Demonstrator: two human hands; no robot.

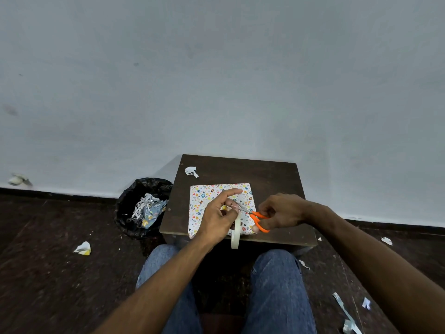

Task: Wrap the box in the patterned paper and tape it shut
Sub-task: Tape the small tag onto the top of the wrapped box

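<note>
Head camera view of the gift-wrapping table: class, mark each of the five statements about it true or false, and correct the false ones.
1. The right hand holds orange-handled scissors. True.
2. The box lies bare, with no paper on it. False: patterned paper covers its visible top.
3. A roll of tape hangs by the left hand, at the table's near edge. True.
4. The black-lined bin stands on the table. False: it stands on the floor, left of the table.
5. A paper scrap lies on the table beyond the box. True.
</note>
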